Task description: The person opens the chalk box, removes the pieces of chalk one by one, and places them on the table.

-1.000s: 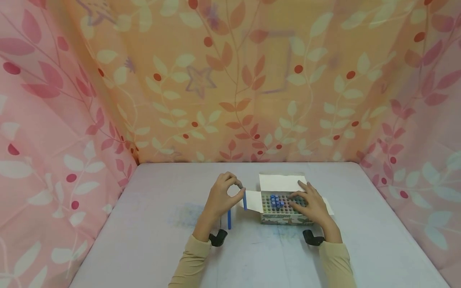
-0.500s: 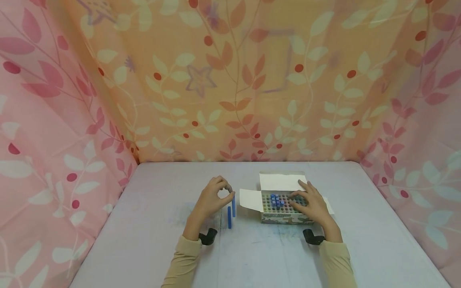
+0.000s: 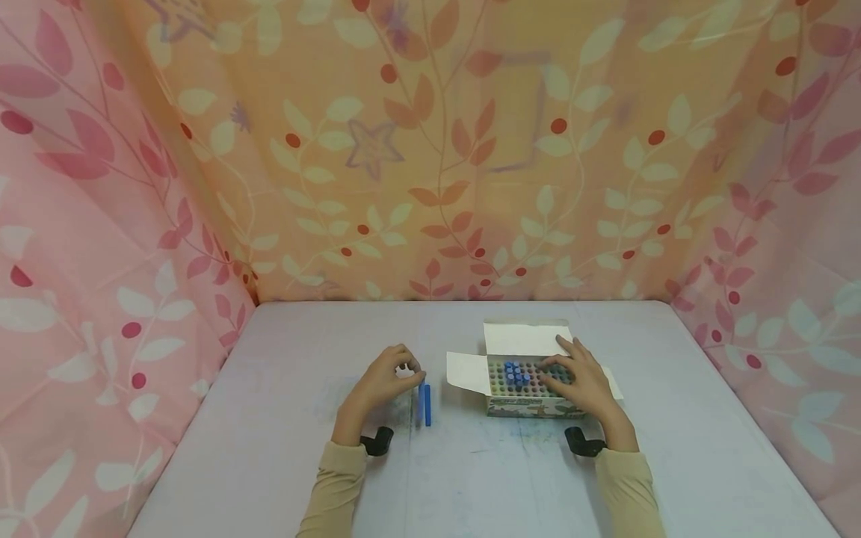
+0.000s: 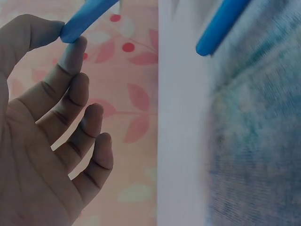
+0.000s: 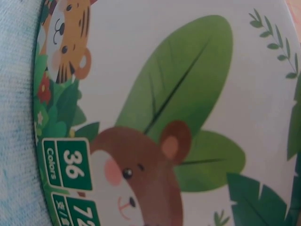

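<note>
My left hand (image 3: pixel 382 381) pinches a blue chalk stick (image 4: pixel 88 20) between thumb and index finger, its other fingers loosely bent. In the head view the held stick hangs upright just left of a second blue chalk stick (image 3: pixel 427 406), which stands on end on the table. My right hand (image 3: pixel 580 379) rests over the right side of an open chalk box (image 3: pixel 531 408), its fingers spread above the holes and the far edge. Several blue chalk sticks (image 3: pixel 516 376) stick up from the box's left half. The right wrist view shows only the box's printed side (image 5: pixel 207 84).
The box's lid (image 3: pixel 527 338) stands raised at the back, and a white side flap (image 3: pixel 468 372) juts left toward my left hand. Pale cloth with blue-green smudges covers the table (image 3: pixel 464 478). Patterned curtains (image 3: pixel 430 149) stand behind and on both sides.
My left hand has carried the chalk stick left and down from the box's side flap, past the standing stick to its left side. My right hand has stayed at the box.
</note>
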`<state>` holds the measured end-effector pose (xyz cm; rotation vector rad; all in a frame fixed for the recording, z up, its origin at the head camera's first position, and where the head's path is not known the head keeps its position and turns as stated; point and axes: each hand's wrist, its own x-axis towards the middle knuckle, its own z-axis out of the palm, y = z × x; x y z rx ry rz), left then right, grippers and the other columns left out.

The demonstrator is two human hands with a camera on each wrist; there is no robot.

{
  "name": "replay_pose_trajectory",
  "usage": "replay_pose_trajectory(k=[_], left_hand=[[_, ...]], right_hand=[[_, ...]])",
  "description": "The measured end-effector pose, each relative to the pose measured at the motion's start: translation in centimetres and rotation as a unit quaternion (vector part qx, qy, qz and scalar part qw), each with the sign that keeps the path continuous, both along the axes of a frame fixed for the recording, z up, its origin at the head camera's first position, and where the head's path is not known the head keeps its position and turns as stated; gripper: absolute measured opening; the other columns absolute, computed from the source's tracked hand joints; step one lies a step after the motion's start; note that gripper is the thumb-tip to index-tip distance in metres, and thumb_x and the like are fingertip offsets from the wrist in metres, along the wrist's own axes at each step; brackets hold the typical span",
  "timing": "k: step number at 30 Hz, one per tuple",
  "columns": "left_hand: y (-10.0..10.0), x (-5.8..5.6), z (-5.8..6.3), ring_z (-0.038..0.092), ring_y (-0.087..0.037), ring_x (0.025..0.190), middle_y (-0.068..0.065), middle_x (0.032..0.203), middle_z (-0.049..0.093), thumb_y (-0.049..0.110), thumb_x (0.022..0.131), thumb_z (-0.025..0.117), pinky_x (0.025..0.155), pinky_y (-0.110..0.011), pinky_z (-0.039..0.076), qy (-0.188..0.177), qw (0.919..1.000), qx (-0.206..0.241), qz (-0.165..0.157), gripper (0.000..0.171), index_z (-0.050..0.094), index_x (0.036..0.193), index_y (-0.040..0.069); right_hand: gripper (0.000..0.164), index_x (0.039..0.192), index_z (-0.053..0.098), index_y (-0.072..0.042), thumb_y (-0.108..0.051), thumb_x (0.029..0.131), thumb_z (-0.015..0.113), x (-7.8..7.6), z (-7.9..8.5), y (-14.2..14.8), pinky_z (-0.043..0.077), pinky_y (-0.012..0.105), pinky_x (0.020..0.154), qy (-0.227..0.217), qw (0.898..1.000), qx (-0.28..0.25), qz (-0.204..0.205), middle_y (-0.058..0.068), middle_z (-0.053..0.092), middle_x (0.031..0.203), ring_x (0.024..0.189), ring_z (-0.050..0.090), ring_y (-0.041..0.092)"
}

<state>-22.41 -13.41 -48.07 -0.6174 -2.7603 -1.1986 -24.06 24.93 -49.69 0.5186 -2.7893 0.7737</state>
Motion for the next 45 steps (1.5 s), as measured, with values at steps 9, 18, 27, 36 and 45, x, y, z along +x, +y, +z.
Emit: replay_pose_trajectory(k=[9,18,27,36,45], left_hand=[[-0.3,-0.8,-1.7,0.049,-0.012,0.080,0.006,0.083,0.055,0.025,0.084,0.067,0.073,-0.031,0.043,-0.035,0.9992,-0.020,0.005,0.012,0.067,0.078,0.015],[-0.5,-1.1,-2.7,0.051,-0.015,0.081,0.003,0.086,0.057,0.027,0.085,0.065,0.074,-0.033,0.045,-0.025,0.9976,-0.059,0.025,0.014,0.069,0.082,0.014],[-0.4,-1.3,-3.8,0.044,-0.012,0.073,0.005,0.081,0.055,0.026,0.085,0.066,0.068,-0.029,0.038,-0.007,0.9942,-0.095,0.049,0.013,0.070,0.082,0.014],[-0.5,-1.4,-4.1,0.043,-0.013,0.075,0.005,0.082,0.054,0.025,0.085,0.067,0.068,-0.029,0.038,-0.015,0.9933,-0.101,0.054,0.011,0.070,0.084,0.015],[0.1,-1.1,-3.8,0.046,-0.014,0.079,0.005,0.086,0.056,0.026,0.084,0.067,0.071,-0.031,0.039,-0.011,0.9926,-0.102,0.064,0.010,0.070,0.087,0.017]], right_hand=[[0.020,0.095,0.067,-0.023,-0.035,0.079,0.072,0.1,0.2,0.0,0.019,0.069,0.097,-0.005,1.000,-0.005,0.000,0.019,0.033,0.146,0.137,0.016,0.044],[0.021,0.095,0.068,-0.023,-0.034,0.078,0.072,-0.2,0.3,0.0,0.021,0.069,0.096,0.006,1.000,-0.002,0.003,0.019,0.034,0.145,0.136,0.018,0.045],[0.021,0.095,0.068,-0.023,-0.036,0.079,0.072,-0.4,0.2,0.0,0.020,0.069,0.097,0.003,1.000,0.002,0.002,0.018,0.034,0.145,0.136,0.017,0.045],[0.021,0.095,0.068,-0.023,-0.035,0.079,0.072,-0.3,0.2,0.0,0.020,0.069,0.096,0.003,1.000,0.003,0.001,0.019,0.034,0.145,0.136,0.018,0.045],[0.020,0.094,0.068,-0.021,-0.033,0.078,0.073,-0.1,0.3,-0.1,0.022,0.069,0.096,0.005,1.000,0.005,-0.001,0.019,0.034,0.144,0.135,0.019,0.046]])
